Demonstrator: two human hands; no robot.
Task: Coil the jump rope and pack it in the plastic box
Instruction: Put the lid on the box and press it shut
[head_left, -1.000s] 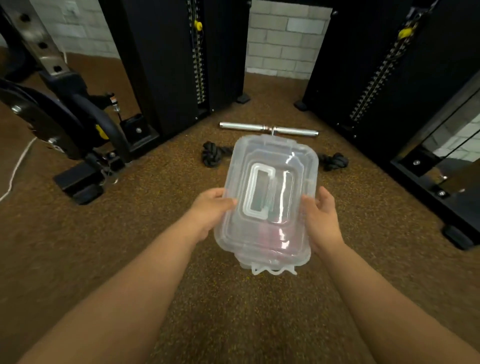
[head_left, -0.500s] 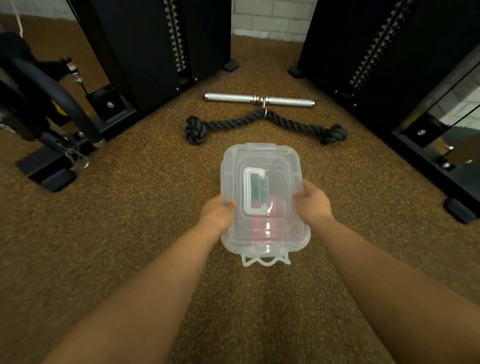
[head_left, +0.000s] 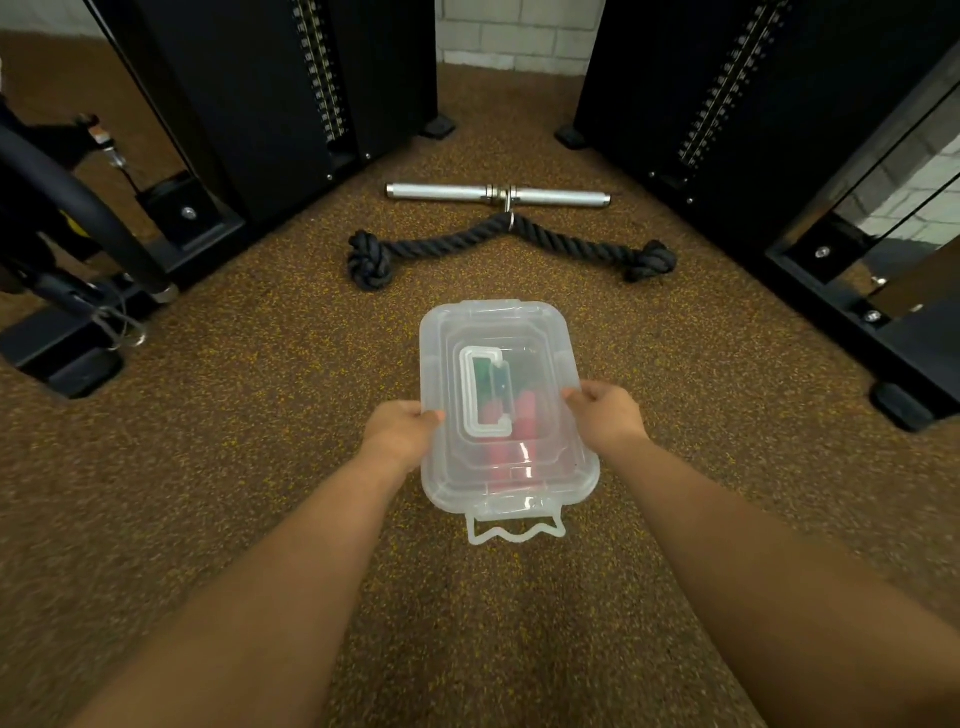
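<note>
Gripping the lidded, translucent plastic box (head_left: 506, 410), left hand (head_left: 400, 434) and right hand (head_left: 605, 415) clamp its long sides, fingers pressed on. Its long axis runs 12 to 6 o'clock. Red and green shapes of the jump rope (head_left: 511, 421) show blurred inside.

Box (head_left: 506, 332) showing clear glossy plastic; bar (head_left: 441, 192) looking like smooth polished metal; rope (head_left: 566, 240) looking coarse, braided, matt; floor (head_left: 260, 415) looking rough, speckled.

Speckled brown floor (head_left: 249, 467) with black rope handle (head_left: 511, 244), steel bar (head_left: 496, 193), machine bases

Two forearms in view, both bare from elbow to wrist; no sleeves. Left hand (head_left: 402, 434) and right hand (head_left: 605, 415) bare: no gloves, rings, watch or wristband visible.
</note>
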